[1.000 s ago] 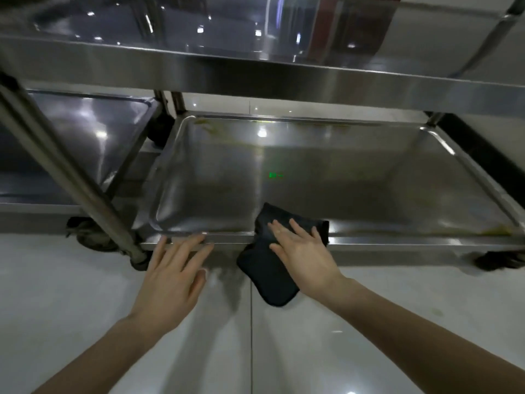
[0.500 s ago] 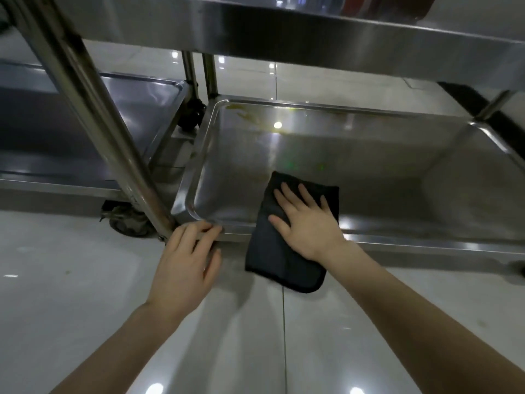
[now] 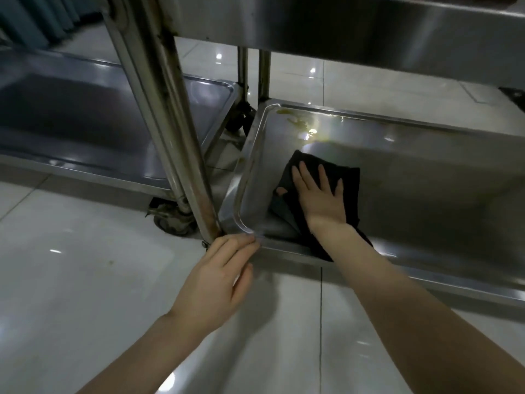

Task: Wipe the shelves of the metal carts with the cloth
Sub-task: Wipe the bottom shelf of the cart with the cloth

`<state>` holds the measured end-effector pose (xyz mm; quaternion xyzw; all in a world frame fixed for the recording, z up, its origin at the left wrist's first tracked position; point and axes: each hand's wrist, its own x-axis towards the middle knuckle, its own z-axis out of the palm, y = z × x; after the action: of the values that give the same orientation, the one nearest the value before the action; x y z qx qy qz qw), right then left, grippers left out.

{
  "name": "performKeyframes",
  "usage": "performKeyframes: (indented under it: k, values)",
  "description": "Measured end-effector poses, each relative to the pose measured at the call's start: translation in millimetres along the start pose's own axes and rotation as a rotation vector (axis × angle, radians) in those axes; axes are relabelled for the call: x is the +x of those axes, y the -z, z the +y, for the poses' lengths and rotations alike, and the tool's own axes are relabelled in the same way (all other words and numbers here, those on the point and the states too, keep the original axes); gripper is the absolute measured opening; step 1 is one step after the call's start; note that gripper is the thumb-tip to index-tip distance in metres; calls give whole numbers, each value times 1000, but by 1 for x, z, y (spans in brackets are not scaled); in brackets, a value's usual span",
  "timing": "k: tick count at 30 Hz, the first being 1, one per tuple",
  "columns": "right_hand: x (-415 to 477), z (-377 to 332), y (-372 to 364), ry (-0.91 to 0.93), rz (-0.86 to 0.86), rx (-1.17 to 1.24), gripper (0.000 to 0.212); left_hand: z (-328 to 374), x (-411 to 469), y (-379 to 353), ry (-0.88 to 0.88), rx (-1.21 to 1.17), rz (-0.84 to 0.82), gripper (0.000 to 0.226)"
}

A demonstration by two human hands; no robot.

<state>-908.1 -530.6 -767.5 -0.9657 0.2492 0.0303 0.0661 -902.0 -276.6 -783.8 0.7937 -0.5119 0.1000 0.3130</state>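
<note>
On the lowest shelf (image 3: 426, 189) of the near cart, the right hand (image 3: 319, 197) is pressing flat, fingers straight and spread, onto the black cloth (image 3: 349, 177); the cloth is lying bunched toward the shelf's left side, its near end trailing over the front rim under the wrist. The left hand (image 3: 218, 282) is resting at the shelf's front-left corner, fingertips touching the rim just beside the base of the upright post (image 3: 170, 123), gripping nothing. The hands are sitting apart. Yellowish smears (image 3: 295, 120) are showing in the far-left corner, beyond the cloth. A caster (image 3: 170, 223) is standing behind the post; a second cart's shelf (image 3: 85, 115) is sitting to the left, over glossy white floor tiles (image 3: 85, 280)
</note>
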Motion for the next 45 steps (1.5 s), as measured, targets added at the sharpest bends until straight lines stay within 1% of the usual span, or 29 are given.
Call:
performKeyframes:
  k: [1, 4, 6, 9, 11, 12, 14, 15, 16, 17, 20, 21, 22, 24, 26, 28, 29, 30, 32, 34, 36, 38, 39, 41, 43, 45]
  values:
    - [-14, -4, -2, 59, 13, 9, 67, -1, -2, 2, 4, 7, -5, 34]
    - [-66, -16, -10, 318, 67, 8, 73, -2, -13, 4, 24, 76, -31, 39]
    - [-75, -16, -11, 403, 52, 11, 71, -4, -20, 3, 46, 76, -41, 39]
    - [-48, -22, -10, 424, 13, 41, 72, -8, -21, 4, 85, 33, -12, 38]
    - [-11, -31, -12, 425, -24, 44, 74, -9, -19, 7, 90, 15, -8, 38]
    - [12, -37, -11, 405, -44, 33, 75, -9, -18, 9, 89, 9, -7, 38]
    - [50, -51, -7, 303, -64, 52, 75, -11, -17, 14, 76, -5, -21, 37]
    - [59, -54, -6, 264, -50, 71, 74, -12, -17, 17, 76, -19, -33, 38]
    - [60, -56, -6, 267, -25, 70, 73, -13, -17, 20, 78, -32, -43, 38]
    - [52, -55, -7, 322, 8, 48, 71, -15, -16, 23, 77, -43, -50, 38]
    - [1, -42, -18, 654, 95, 14, 65, -17, -18, 28, 59, -86, -72, 37]
    - [-12, -38, -22, 729, 104, 34, 62, -18, -19, 28, 52, -90, -85, 37]
    - [-16, -35, -22, 765, 92, 64, 61, -19, -20, 28, 44, -90, -96, 37]
    - [-1, -38, -14, 744, 25, 94, 64, -19, -20, 27, 44, -95, -97, 36]
    - [34, -46, -8, 622, 15, 53, 68, -19, -19, 26, 45, -97, -96, 36]
    - [73, -57, 0, 455, 5, 5, 64, -20, -18, 26, 36, -90, -103, 35]
    - [85, -64, 3, 390, 4, 33, 62, -21, -18, 26, 32, -89, -109, 35]
    - [88, -69, 4, 366, 14, 73, 61, -22, -17, 27, 31, -87, -110, 35]
    - [73, -72, 1, 435, 47, 91, 61, -23, -17, 29, 28, -84, -114, 35]
    - [33, -64, -7, 616, 80, 59, 62, -23, -19, 30, 17, -79, -124, 34]
    - [-11, -53, -19, 773, 87, 92, 59, -23, -21, 30, 21, -89, -138, 35]
    - [-19, -44, -20, 791, 54, 135, 60, -22, -20, 31, 38, -100, -136, 36]
    - [-9, -44, -15, 759, 19, 136, 64, -20, -19, 31, 48, -105, -125, 36]
    - [28, -47, -7, 635, 2, 96, 71, -18, -17, 30, 54, -104, -107, 35]
    - [69, -55, 1, 497, -6, 61, 65, -17, -16, 30, 57, -92, -94, 34]
    - [91, -64, 3, 387, 15, 85, 62, -17, -16, 31, 67, -105, -103, 35]
